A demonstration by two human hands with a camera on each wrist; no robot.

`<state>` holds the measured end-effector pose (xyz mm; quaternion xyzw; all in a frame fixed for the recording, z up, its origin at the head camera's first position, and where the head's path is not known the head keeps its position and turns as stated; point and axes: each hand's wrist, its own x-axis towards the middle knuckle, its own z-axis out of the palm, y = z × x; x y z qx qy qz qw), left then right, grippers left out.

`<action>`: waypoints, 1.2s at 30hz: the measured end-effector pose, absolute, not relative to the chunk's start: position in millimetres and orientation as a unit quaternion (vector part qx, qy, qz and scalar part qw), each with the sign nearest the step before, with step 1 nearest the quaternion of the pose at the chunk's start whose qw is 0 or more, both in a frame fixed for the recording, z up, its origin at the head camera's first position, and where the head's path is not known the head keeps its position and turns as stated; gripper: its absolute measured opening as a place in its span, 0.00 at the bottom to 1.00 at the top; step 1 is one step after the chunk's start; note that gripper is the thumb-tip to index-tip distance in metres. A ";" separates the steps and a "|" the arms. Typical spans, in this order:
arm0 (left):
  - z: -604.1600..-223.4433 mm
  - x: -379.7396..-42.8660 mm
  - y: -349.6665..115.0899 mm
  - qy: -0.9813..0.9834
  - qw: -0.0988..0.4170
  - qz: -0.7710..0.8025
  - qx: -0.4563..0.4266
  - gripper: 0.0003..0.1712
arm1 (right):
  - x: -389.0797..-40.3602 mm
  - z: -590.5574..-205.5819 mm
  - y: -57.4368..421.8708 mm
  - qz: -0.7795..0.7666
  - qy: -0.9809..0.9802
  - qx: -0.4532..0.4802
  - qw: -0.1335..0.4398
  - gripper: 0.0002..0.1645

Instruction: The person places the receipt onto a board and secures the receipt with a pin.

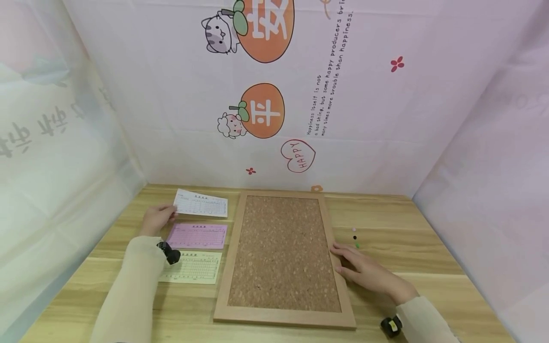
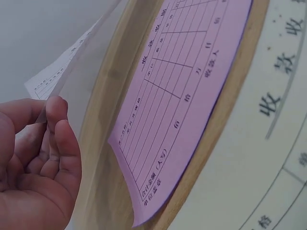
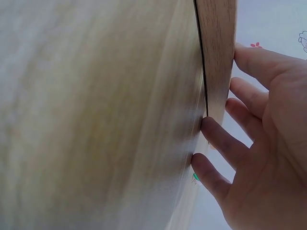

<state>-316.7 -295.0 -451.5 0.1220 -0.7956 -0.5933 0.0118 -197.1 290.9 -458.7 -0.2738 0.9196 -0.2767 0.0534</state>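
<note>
At the table's left side my left hand (image 1: 156, 220) pinches the left edge of a white receipt slip (image 1: 201, 204) between thumb and fingers. The left wrist view shows this white slip (image 2: 60, 72) raised off the table. Just below it lies a pink receipt slip (image 1: 199, 237), and nearer still a pale yellow one (image 1: 199, 267), partly covered by my sleeve and wrist camera. In the middle is a wood-framed corkboard (image 1: 285, 252). My right hand (image 1: 369, 274) touches the right side of its frame (image 3: 218, 48) with outstretched fingers, gripping nothing.
Three small dots lie right of the corkboard: a pale one (image 1: 353, 229), a black one (image 1: 354, 237) and a green one (image 1: 357, 246); their kind is too small to tell. Printed white cloth (image 1: 364, 157) hangs behind the wooden table (image 1: 411, 247) and along both sides.
</note>
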 end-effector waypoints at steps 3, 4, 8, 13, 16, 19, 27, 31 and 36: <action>-450.5 -314.5 -294.7 -0.791 0.015 -0.599 0.122 0.29 | -196.8 -458.6 290.8 -0.279 0.919 -0.271 0.056 0.34; -450.0 -313.9 -294.5 -0.790 0.015 -0.601 0.122 0.30 | -196.7 -458.6 290.8 -0.279 0.919 -0.271 0.057 0.34; -447.6 -313.2 -292.5 -0.782 0.010 -0.609 0.133 0.31 | -196.5 -458.4 290.6 -0.279 0.920 -0.269 0.061 0.34; -441.8 -311.8 -288.7 -0.777 0.002 -0.615 0.137 0.32 | -196.5 -457.9 290.0 -0.274 0.921 -0.271 0.058 0.34; -437.6 -310.6 -286.9 -0.768 0.000 -0.627 0.129 0.33 | -196.4 -457.3 289.8 -0.275 0.921 -0.269 0.058 0.34; -433.4 -309.1 -284.3 -0.759 -0.003 -0.639 0.124 0.33 | -196.2 -456.7 289.7 -0.275 0.922 -0.267 0.058 0.34; -426.6 -310.5 -274.7 -0.739 -0.015 -0.666 0.094 0.31 | -196.9 -452.6 289.3 -0.268 0.922 -0.272 0.065 0.34; -423.3 -311.1 -266.1 -0.719 -0.018 -0.689 0.090 0.30 | -197.7 -448.8 287.7 -0.261 0.924 -0.275 0.061 0.34; -422.3 -311.1 -256.5 -0.711 -0.024 -0.698 0.085 0.30 | -198.1 -446.9 285.7 -0.248 0.927 -0.277 0.050 0.33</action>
